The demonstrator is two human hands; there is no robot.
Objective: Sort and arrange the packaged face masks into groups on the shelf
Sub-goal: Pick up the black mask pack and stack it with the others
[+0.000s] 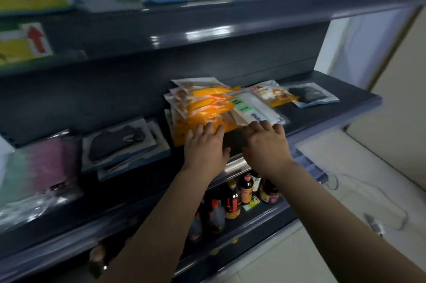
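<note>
- The shelf [322, 119] is a dark grey metal unit with several tiers, standing against a pale wall; a light tiled floor [345, 190] lies to its right.
- The stack of orange mask packs [202, 107] sits mid-shelf, with a white mask pack [255, 110] overlapping its right side.
- The left hand [205, 144] lies flat on the front edge of the orange packs, fingers straight, grip released.
- The right hand [265, 144] presses the near edge of the white pack, fingers extended, grip released.
- A single orange pack [274, 96] and a black mask pack [311, 96] lie further right.
- Black mask packs [119, 144] and pink mask packs [48, 163] lie left, blurred.
- Sauce bottles [232, 199] stand on the tier below.
- A white cable [378, 192] trails on the floor.
</note>
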